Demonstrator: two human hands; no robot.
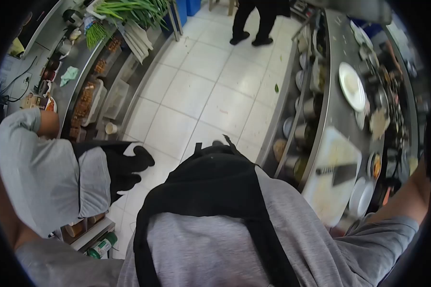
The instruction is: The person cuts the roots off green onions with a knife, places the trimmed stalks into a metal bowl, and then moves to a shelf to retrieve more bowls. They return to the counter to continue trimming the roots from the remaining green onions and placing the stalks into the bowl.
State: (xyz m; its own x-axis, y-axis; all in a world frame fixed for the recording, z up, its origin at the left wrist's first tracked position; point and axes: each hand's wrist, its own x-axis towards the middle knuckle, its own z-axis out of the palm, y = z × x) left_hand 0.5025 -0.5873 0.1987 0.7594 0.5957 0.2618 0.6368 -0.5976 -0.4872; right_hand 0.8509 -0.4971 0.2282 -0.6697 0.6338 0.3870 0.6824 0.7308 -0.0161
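Observation:
Neither of my hands shows; both arms are raised out toward the edges of the view. My right forearm (407,198) runs up past the right-hand counter and leaves the picture at the dark border. Close to it are a white cutting board (328,205), a cleaver (345,174) lying across the board, and a round white container (361,197). Only part of my left arm (21,234) appears, at the lower left beside a co-worker in a grey shirt (48,177). Whatever either hand holds or touches is out of sight.
A white oval plate (352,87) sits farther along the steel counter (337,52), above shelves of containers. Green onions (134,12) lie on the left counter. Another person in dark trousers (256,19) stands at the far end of the tiled aisle (201,91).

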